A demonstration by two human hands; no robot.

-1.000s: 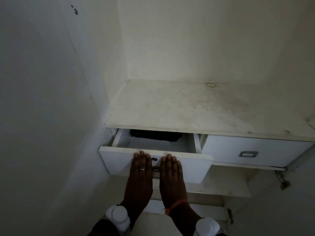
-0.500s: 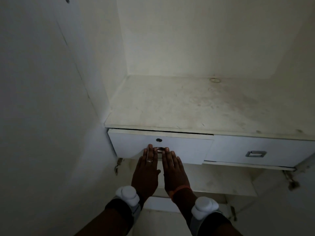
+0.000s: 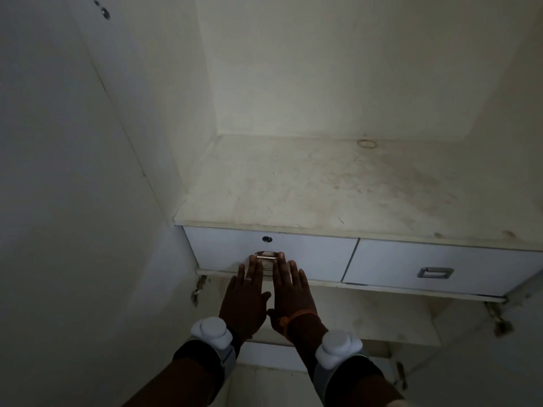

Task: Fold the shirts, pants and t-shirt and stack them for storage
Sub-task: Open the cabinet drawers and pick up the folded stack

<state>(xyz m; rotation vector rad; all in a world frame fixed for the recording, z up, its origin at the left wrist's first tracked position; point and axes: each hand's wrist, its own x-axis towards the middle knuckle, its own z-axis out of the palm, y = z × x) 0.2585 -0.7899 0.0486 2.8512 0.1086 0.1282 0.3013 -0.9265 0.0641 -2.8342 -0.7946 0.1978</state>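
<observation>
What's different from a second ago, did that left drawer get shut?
Yes. The left drawer, pulled out a second ago with something dark inside, has been pushed in flush under the shelf. The left hand and right hand followed it in, flat fingers still against its front by the handle. Nothing gripped or released. The right drawer stayed closed.

head | looks forward-down | close on drawer front (image 3: 308, 254) | single view

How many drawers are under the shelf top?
2: the left drawer, with both hands flat against its front, and the right drawer beside it. Lower ones may be hidden.
</observation>
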